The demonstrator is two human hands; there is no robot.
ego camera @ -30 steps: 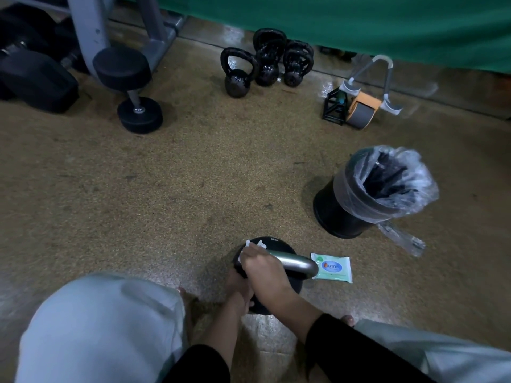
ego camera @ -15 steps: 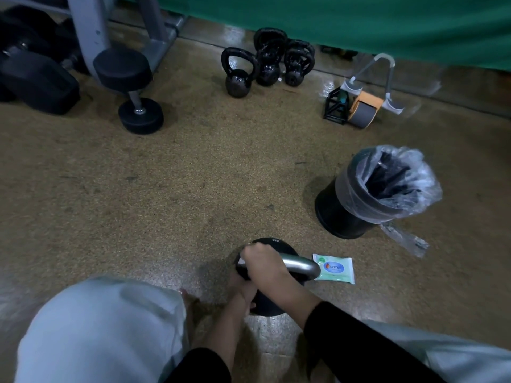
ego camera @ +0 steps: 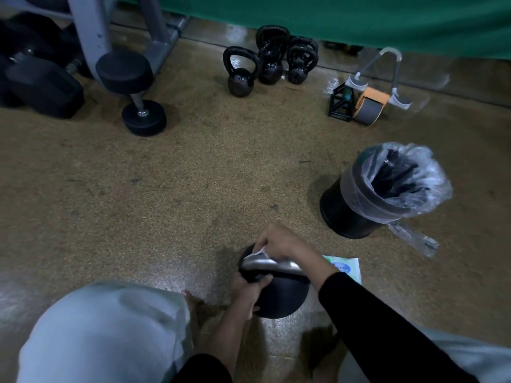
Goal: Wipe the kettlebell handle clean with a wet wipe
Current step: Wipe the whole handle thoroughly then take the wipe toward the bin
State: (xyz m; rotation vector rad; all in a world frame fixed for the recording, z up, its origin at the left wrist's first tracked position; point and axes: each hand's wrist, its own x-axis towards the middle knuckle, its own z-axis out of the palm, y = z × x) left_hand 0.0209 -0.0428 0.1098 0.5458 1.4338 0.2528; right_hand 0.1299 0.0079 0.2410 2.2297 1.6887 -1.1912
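We see a speckled brown floor filling most of the view, with a green curtain hanging along its far edge. At the far left stands a grey machine frame, and a black dumbbell leans against its base. Near the curtain sits a cluster of small black kettlebells, and to their right an orange and grey roller wheel beside a small black frame. On the right a black bin lined with a clear plastic bag stands on the floor.

Close to us, between our knees in pale trousers, the large black kettlebell rests on the floor, its silver handle lying across the top. Just right of it, partly hidden behind our right forearm, lies the green and white wipes packet, flat on the floor.

Our left hand grips the kettlebell from the near side, its fingers curled round the left end under the handle. Our right hand reaches over from the far side, its fingers closed narrowly on the white wet wipe, which it presses against the left part of the handle. Only a small crumpled corner of the wipe shows below the hand.
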